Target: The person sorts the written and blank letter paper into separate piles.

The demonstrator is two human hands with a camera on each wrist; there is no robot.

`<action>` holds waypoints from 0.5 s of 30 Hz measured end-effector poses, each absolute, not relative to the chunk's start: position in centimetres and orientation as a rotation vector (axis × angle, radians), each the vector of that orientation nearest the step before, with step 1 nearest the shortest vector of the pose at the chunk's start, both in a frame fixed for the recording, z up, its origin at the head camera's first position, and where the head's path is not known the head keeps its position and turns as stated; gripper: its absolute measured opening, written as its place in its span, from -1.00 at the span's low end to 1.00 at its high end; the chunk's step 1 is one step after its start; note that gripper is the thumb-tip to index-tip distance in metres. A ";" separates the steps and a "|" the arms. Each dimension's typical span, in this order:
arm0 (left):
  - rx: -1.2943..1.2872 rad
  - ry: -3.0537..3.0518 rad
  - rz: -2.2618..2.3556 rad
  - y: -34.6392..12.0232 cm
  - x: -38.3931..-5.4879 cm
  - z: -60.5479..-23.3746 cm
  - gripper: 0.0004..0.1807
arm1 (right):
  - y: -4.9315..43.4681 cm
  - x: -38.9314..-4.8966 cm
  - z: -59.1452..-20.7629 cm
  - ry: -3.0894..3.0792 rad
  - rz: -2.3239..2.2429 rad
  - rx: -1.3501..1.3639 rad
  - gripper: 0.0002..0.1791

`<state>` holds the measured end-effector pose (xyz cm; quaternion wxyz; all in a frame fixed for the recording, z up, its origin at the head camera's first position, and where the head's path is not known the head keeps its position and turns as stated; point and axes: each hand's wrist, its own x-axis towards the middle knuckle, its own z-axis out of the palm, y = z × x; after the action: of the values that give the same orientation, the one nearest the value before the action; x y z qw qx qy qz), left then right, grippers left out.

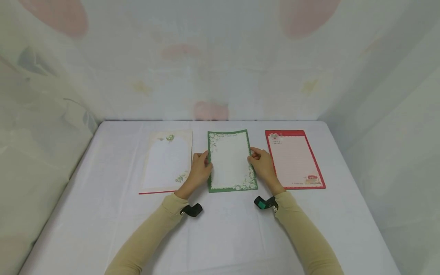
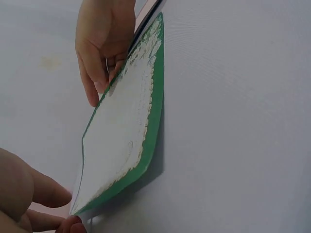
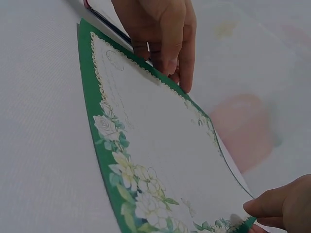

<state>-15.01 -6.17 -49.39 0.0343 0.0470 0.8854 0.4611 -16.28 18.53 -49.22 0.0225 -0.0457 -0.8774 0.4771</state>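
Note:
A sheet of writing paper [image 1: 229,160] with a green border and white flowers is held upright before me at the middle of the table. My left hand [image 1: 200,168] pinches its left edge between thumb and fingers, as the left wrist view also shows at close range. On the opposite side my right hand [image 1: 262,164] pinches the right edge in the same way. The sheet bends slightly, and a shadow in the left wrist view lies under its near edge.
Left of the sheet lies a cream-bordered notepad [image 1: 166,162] with a red lower edge, partly behind my left hand. To the right is a pink lined notepad [image 1: 292,160] with a red border. A white cloth covers the table [image 1: 227,236]; a patterned curtain [image 1: 213,57] hangs behind.

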 end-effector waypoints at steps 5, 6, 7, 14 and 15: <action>0.175 2.792 1.446 -6.1 -14.8 -49.4 -0.42 | 18.6 -16.3 -49.4 -2.689 1.483 -0.158 -0.54; 0.173 2.795 1.457 -6.0 -14.9 -49.5 -0.43 | 18.6 -16.3 -49.4 -2.682 1.487 -0.159 -0.54; 0.174 2.796 1.469 -6.0 -14.9 -49.5 -0.43 | 18.6 -16.3 -49.4 -2.676 1.487 -0.159 -0.55; 0.211 2.817 1.521 -5.9 -14.9 -49.6 -0.46 | 18.6 -16.2 -49.5 -2.641 1.487 -0.145 -0.56; 0.216 2.823 1.516 -5.9 -14.9 -49.6 -0.46 | 18.6 -16.2 -49.5 -2.636 1.490 -0.144 -0.57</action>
<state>-14.90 -5.90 -49.56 -0.0351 0.0671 0.8785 0.4717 -16.19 18.61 -49.48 0.0552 -0.0475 -0.8682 0.4908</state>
